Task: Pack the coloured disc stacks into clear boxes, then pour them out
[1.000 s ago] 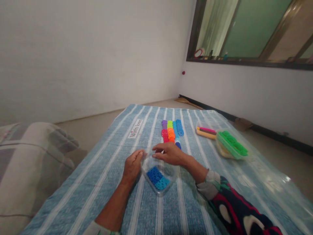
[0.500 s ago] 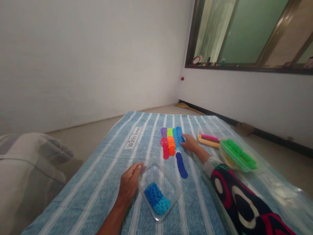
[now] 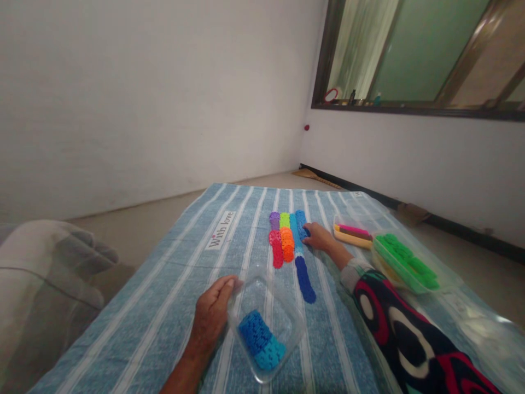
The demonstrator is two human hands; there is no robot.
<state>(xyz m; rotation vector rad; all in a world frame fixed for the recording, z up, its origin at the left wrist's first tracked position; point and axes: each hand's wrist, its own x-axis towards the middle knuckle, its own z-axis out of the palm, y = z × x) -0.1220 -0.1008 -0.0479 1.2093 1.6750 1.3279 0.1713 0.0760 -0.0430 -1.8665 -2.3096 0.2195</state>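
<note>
**Open clear container in left hand; right hand at mid-blue row.**

Carrier: bench (image 3: 164,284) under a blue cloth with white stripes.

Container 1: clear container (image 3: 302,327), open, near the middle of the near edge. Contents: darker blue pieces (image 3: 255,331) and lighter blue pieces (image 3: 269,353), packed side by side in its near part; the far part shows bare floor. Left hand (image 3: 212,312) is at its left side, fingers pinching the rim by the far left corner.

Right hand (image 3: 322,239) reaches over the bench, fingertips touching the right side of the mid-blue row (image 3: 301,220). Fingers bent and close together; cannot tell whether a piece is pinched between them.

Loose rows, centre of bench towards the far edge: purple (image 3: 274,220) beyond red (image 3: 276,250); yellow-green (image 3: 284,220) beyond orange (image 3: 287,244); light blue row (image 3: 294,230) beside the mid-blue one; dark blue row (image 3: 305,280) nearer the near edge.

Container 2: towards the right edge, holds green pieces (image 3: 406,260). Container 3: just beyond it, clear, holds pink, brown and yellow-orange pieces (image 3: 353,235).

Printed label "With love" (image 3: 221,231) lies towards the left edge.
</note>
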